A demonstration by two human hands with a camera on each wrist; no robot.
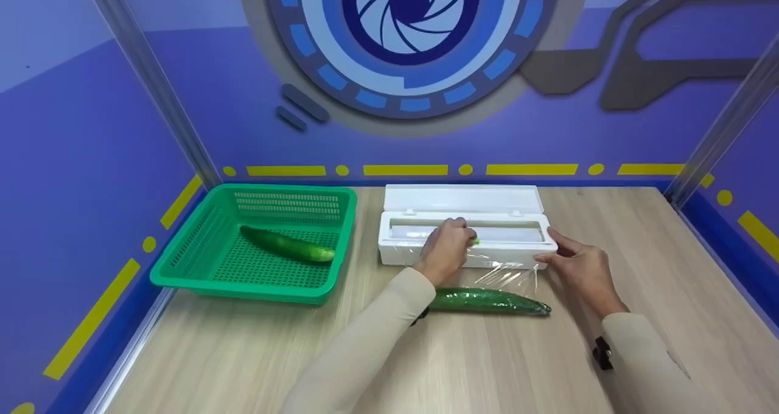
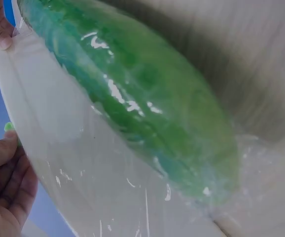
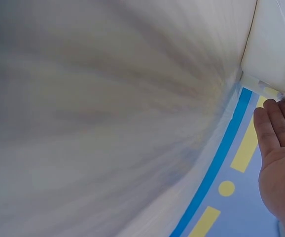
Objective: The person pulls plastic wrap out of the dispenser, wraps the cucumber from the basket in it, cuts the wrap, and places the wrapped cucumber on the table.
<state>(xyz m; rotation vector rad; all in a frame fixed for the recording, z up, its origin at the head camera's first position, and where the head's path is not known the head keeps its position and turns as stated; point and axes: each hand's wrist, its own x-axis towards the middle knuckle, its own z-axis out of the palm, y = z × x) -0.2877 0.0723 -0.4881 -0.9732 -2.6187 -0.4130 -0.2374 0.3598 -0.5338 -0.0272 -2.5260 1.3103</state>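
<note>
A white cling film dispenser (image 1: 395, 254) with a raised lid lies across the table, its film roll showing inside. My left hand (image 1: 448, 249) is at the dispenser's front edge, pinching a small green slide cutter (image 1: 476, 242). Around the dispenser's right end my right hand (image 1: 582, 272) grips, thumb in front and fingers behind. Clear film (image 1: 505, 275) stretches from the front edge down to a cucumber (image 1: 487, 301) wrapped in film. The left sleeve hides that cucumber's left end in the head view; the left wrist view shows the wrapped cucumber (image 2: 147, 84) up close.
A green plastic basket (image 1: 255, 291) stands on the left with one cucumber (image 1: 286, 245) in it. Blue panel walls (image 1: 377, 149) bound the wooden table (image 1: 487, 365) at the back and sides.
</note>
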